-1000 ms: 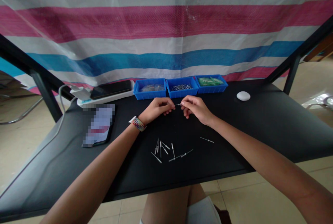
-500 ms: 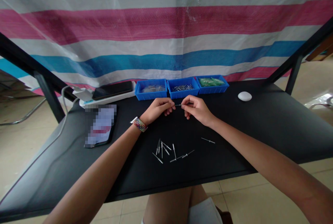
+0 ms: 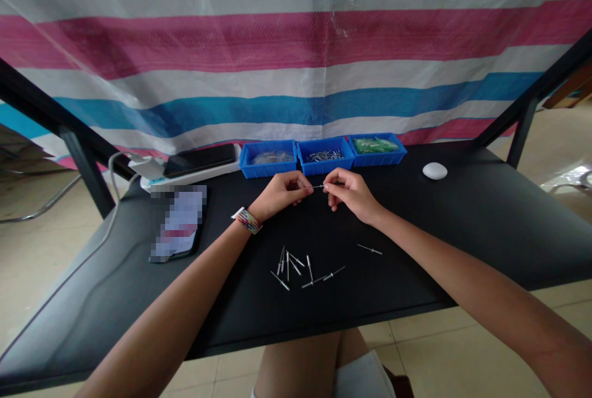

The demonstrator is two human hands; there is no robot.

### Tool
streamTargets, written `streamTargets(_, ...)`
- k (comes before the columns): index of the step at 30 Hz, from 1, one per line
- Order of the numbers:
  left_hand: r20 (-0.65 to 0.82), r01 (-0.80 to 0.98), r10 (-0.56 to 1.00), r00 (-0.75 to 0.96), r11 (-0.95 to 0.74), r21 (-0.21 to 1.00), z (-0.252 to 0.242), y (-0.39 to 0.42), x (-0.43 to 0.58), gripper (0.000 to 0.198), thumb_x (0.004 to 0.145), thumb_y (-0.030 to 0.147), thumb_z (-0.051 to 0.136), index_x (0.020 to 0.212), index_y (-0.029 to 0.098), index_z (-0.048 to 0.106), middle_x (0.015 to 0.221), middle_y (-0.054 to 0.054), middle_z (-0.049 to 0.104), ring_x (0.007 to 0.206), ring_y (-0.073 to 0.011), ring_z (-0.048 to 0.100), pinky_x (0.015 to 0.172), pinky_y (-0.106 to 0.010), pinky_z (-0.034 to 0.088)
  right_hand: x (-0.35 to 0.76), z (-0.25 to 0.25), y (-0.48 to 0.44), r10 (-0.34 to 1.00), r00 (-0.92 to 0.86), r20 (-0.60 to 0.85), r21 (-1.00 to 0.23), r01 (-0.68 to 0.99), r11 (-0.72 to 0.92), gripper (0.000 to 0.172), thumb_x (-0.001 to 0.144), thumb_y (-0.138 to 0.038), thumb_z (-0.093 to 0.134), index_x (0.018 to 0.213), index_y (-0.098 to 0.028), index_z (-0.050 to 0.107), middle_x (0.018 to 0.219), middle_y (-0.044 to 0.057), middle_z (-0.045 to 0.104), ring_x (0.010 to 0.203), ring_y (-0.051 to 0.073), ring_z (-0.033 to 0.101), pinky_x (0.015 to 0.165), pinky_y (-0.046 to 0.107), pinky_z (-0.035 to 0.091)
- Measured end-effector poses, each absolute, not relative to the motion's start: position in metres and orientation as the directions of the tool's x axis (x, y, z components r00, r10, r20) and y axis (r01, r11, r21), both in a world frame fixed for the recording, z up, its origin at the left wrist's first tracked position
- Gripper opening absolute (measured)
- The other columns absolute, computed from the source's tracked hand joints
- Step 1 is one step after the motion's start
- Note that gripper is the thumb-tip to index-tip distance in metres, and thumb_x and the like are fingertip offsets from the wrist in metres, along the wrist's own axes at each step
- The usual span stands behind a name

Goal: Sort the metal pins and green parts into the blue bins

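Observation:
A thin metal rivet point(image 3: 319, 186) spans the gap between my two hands, just in front of the blue bins. My left hand point(image 3: 287, 193) pinches its left end between thumb and fingertips. The other end is pinched by my right hand point(image 3: 348, 192), whose lower fingers are curled. Nearer the table's front edge lie several loose rivets point(image 3: 296, 269), partly crossing one another. One more rivet point(image 3: 370, 250) rests apart from them, to the right.
Behind my hands stand a bin of clear packets point(image 3: 269, 169), a bin of metal pieces point(image 3: 326, 166) and a bin of green packets point(image 3: 378, 154). A power strip point(image 3: 194, 176) and phone point(image 3: 182, 225) are left; a white oval object point(image 3: 435, 171) is right.
The fingers of my left hand have shifted slightly on the rivet, with the index finger raised a little. My right hand and the loose rivets are nearly unchanged.

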State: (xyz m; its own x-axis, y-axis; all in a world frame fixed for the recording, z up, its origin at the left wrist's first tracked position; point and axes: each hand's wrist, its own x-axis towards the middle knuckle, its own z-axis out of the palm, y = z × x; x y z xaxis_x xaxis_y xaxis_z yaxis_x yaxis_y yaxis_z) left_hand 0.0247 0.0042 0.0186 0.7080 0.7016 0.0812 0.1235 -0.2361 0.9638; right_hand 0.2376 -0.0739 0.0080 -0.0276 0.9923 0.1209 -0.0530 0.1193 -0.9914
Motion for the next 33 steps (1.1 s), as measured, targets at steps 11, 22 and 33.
streamTargets(11, 0.034, 0.15, 0.718, 0.695, -0.191, 0.97, 0.0218, 0.0019, 0.0257, 0.035, 0.088, 0.049, 0.074, 0.089, 0.014, 0.068, 0.075, 0.0, 0.064, 0.062, -0.01, 0.059, 0.058, -0.022, 0.049, 0.237, 0.0048, -0.0738, 0.983, 0.057, 0.172, -0.985, -0.017, 0.174, 0.024, 0.078, -0.034, 0.083, 0.084, -0.019, 0.066, 0.072, -0.002, 0.063, 0.057, 0.013, 0.064, 0.05, 0.026, 0.057)
streamTargets(22, 0.047, 0.172, 0.709, 0.703, -0.234, 0.957, 0.0189, 0.0026, 0.0263, 0.029, 0.09, 0.043, 0.07, 0.09, 0.014, 0.07, 0.075, -0.001, 0.065, 0.062, -0.0103, 0.059, 0.057, -0.021, 0.049, 0.2374, 0.0066, -0.0754, 0.983, 0.063, 0.173, -0.985, 0.003, 0.173, 0.021, 0.08, -0.035, 0.081, 0.084, -0.019, 0.068, 0.068, -0.001, 0.064, 0.056, 0.014, 0.063, 0.052, 0.027, 0.056)
streamTargets(33, 0.067, 0.139, 0.712, 0.699, -0.226, 0.964, 0.0173, 0.0052, 0.0245, 0.03, 0.086, 0.043, 0.077, 0.092, 0.014, 0.069, 0.072, 0.001, 0.061, 0.061, -0.0101, 0.059, 0.055, -0.02, 0.049, 0.238, 0.0051, -0.0724, 0.988, 0.048, 0.144, -0.988, -0.044, 0.146, 0.023, 0.081, -0.038, 0.08, 0.09, -0.019, 0.07, 0.078, -0.001, 0.066, 0.056, 0.013, 0.064, 0.052, 0.026, 0.056)
